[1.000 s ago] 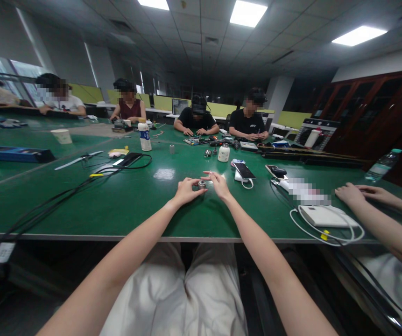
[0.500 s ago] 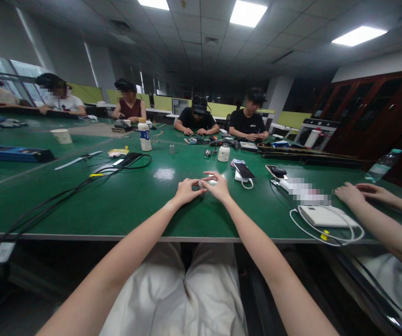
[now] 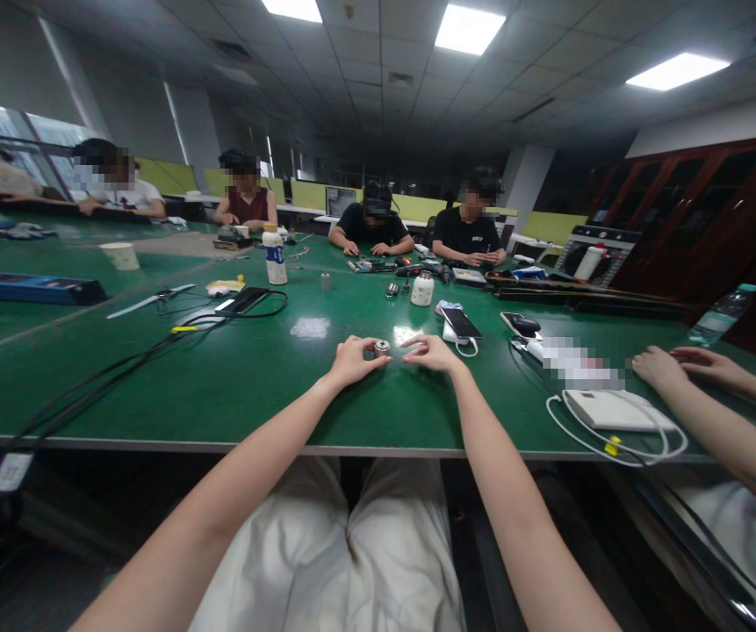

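Your left hand (image 3: 349,362) is at the 9 o'clock side of a small metal cylinder (image 3: 382,348), its thumb and forefinger clamped around the piece. The cylinder stands upright on the green bench (image 3: 219,386), straight ahead of you at 12 o'clock, with a darker spot in the middle of its round top. Your right hand (image 3: 435,354) is at its 3 o'clock side, fingers apart and curved toward the piece, with a narrow gap between them and the metal.

As for progress, you have the cylinder steadied by one hand, and the other is not on it. Whether anything on it is finished or loose I cannot tell; the top is too small to read, and no separate part shows in your right fingers.

Taking the held piece as the clock's centre, a second cylinder (image 3: 326,281) stands well apart at 11 o'clock, with neither hand on it, so it looks untouched for now. A white jar (image 3: 422,290) is at 1 o'clock and a phone (image 3: 462,323) at 2.
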Demonstrator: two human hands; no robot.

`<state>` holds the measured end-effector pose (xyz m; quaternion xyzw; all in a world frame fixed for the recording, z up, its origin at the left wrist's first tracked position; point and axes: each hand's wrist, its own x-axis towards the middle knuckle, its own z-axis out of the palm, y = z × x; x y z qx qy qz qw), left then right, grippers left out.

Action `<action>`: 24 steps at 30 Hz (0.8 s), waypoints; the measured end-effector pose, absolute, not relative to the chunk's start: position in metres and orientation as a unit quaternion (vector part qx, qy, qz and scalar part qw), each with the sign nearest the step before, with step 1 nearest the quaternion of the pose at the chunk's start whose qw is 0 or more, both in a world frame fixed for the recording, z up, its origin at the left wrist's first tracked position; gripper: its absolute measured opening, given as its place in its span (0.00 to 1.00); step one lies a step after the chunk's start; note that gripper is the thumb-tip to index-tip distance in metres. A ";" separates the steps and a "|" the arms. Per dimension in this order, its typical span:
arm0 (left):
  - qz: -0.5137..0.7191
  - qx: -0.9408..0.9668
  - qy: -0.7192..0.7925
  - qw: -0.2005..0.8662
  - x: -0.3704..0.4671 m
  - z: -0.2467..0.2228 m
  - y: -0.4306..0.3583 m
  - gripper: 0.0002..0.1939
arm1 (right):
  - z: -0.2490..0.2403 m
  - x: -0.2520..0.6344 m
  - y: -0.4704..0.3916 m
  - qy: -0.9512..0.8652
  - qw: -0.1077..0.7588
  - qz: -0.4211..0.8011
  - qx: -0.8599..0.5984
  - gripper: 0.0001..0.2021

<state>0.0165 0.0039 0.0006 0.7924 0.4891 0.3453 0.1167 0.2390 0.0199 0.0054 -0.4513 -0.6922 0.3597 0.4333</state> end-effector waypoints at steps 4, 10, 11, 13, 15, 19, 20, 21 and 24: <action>0.345 0.792 0.490 0.116 0.016 0.000 0.004 0.19 | 0.001 0.246 0.021 -0.703 0.385 0.399 -0.446 0.18; 0.344 0.792 0.490 0.117 0.017 0.000 0.004 0.19 | -0.003 0.246 0.025 -0.698 0.398 0.383 -0.456 0.22; 0.344 0.792 0.491 0.117 0.017 0.000 0.004 0.19 | -0.004 0.245 0.026 -0.699 0.399 0.377 -0.459 0.21; 0.344 0.792 0.491 0.117 0.016 0.000 0.004 0.19 | -0.005 0.241 0.026 -0.699 0.411 0.359 -0.462 0.19; 0.344 0.793 0.488 0.118 0.016 -0.001 0.005 0.19 | -0.004 0.233 0.025 -0.693 0.444 0.329 -0.463 0.17; 0.344 0.797 0.483 0.116 0.015 -0.003 0.007 0.20 | 0.004 0.210 0.022 -0.686 0.515 0.272 -0.436 0.15; 0.344 0.798 0.482 0.115 0.015 -0.004 0.008 0.20 | 0.006 0.203 0.020 -0.688 0.524 0.267 -0.426 0.14; 0.344 0.799 0.480 0.115 0.014 -0.004 0.009 0.20 | 0.007 0.197 0.018 -0.691 0.529 0.263 -0.417 0.13; 0.343 0.803 0.474 0.113 0.014 -0.006 0.010 0.20 | 0.006 0.184 0.014 -0.697 0.539 0.259 -0.397 0.11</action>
